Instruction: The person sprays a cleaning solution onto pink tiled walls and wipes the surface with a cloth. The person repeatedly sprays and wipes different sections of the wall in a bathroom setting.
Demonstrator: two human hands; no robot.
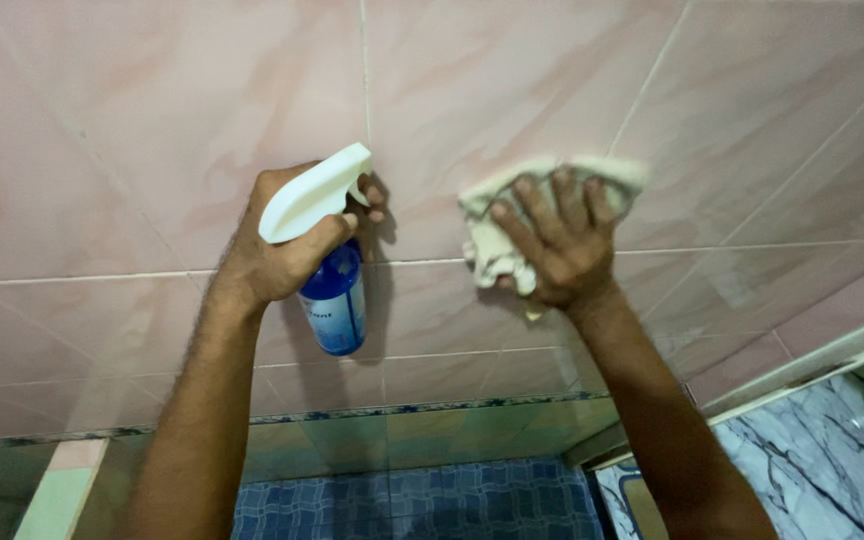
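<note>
Gripping blue spray bottle [335, 292], white-labelled, left hand [277, 245]; right hand [557, 245] on cloth [497, 250].

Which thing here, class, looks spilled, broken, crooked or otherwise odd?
Nothing stands out. The left hand holds a blue spray bottle upright near the pink tiled wall; the right hand presses a pale cloth flat on it. No drips or cracks show.
</note>
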